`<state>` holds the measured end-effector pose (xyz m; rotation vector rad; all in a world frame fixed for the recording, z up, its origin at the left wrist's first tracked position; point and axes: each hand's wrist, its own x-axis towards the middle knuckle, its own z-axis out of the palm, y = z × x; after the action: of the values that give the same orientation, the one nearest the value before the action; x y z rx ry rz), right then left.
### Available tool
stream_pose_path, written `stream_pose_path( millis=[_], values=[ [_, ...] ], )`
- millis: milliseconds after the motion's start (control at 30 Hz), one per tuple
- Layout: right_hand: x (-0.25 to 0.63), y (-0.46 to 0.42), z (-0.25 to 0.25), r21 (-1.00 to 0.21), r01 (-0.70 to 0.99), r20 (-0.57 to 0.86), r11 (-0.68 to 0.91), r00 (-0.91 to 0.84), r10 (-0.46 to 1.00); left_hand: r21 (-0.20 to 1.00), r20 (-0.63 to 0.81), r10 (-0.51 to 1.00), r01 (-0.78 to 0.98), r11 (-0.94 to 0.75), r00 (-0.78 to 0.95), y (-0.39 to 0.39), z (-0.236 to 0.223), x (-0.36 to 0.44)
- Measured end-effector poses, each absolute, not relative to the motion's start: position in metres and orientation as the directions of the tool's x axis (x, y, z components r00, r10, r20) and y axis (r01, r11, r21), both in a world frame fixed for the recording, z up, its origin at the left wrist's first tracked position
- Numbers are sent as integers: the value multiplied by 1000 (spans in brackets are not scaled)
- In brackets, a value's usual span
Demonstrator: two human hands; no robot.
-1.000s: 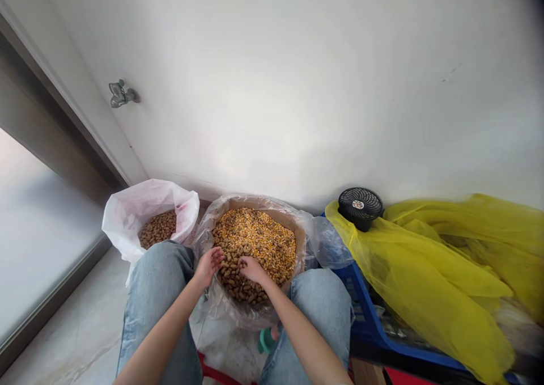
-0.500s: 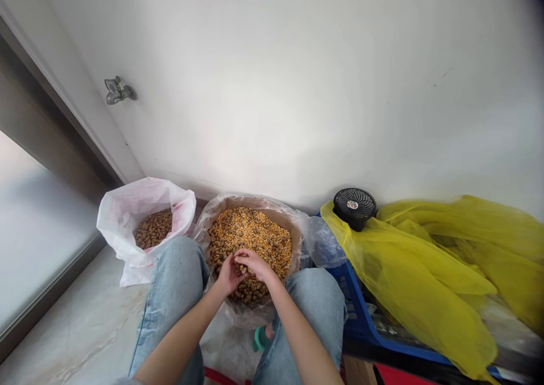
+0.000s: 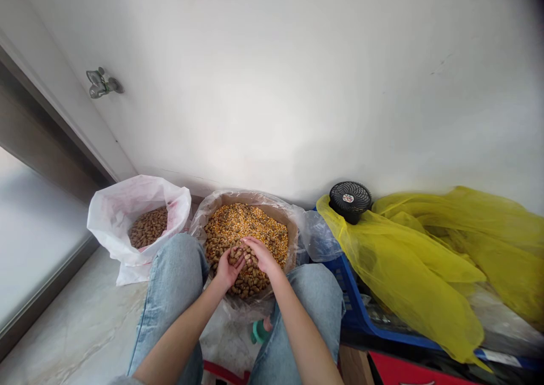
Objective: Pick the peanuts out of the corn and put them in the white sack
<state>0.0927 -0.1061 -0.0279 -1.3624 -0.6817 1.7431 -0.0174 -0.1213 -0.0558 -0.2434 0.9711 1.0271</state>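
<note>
Between my knees stands a box lined with a clear plastic bag (image 3: pixel 196 220), filled with yellow corn kernels (image 3: pixel 250 218) and brown nuts that look like unshelled peanuts (image 3: pixel 250 286). My left hand (image 3: pixel 229 271) is cupped, palm up, over the near part of the mix. My right hand (image 3: pixel 261 256) curves in from the other side, its fingers near the left fingertips. A small heap of peanuts lies between the two hands, held in the cup they form. Some fingers of the right hand are hidden by the nuts.
On the left, a white sack (image 3: pixel 114 220) holds more peanuts (image 3: pixel 148 228). A blue crate (image 3: pixel 352 303) at right carries yellow netting (image 3: pixel 408 254) and a small black fan (image 3: pixel 350 201). A tap (image 3: pixel 102 83) juts from the white wall (image 3: pixel 263 90) behind.
My hands were close together, fingers meeting; now they are wider apart and cupped, with a heap of peanuts showing between them. The view has shifted slightly.
</note>
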Motion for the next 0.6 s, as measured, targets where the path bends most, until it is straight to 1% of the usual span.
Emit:
stream_pose_path(
  millis=[67,133,233,300,367,467,533,600],
  values=[
    [93,-104,-27,-788,-345,-527,-509,-49,849,248,-777,612,-823,511,145,-121,-56,-18],
    [92,-102,-27,-747,-478,-531,-461,13,847,248,-777,614,-832,496,134,-121,-55,-18],
    [85,-103,-29,-630,-709,-516,-318,75,854,248,-755,642,-849,467,133,-120,-55,-18],
    [78,-106,-31,-552,-801,-475,-230,75,877,248,-733,669,-867,433,124,-121,-56,-17],
    [69,-111,-34,-495,-850,-441,-182,66,895,240,-726,679,-885,399,110,-121,-57,-14],
    [56,-118,-37,-440,-883,-429,-162,49,902,216,-755,651,-905,366,83,-124,-57,-9],
    [51,-121,-38,-434,-889,-415,-149,51,908,200,-768,635,-910,362,83,-125,-55,-5],
    [49,-122,-37,-459,-878,-384,-137,57,922,188,-758,644,-912,365,102,-126,-52,-3]
  ],
)
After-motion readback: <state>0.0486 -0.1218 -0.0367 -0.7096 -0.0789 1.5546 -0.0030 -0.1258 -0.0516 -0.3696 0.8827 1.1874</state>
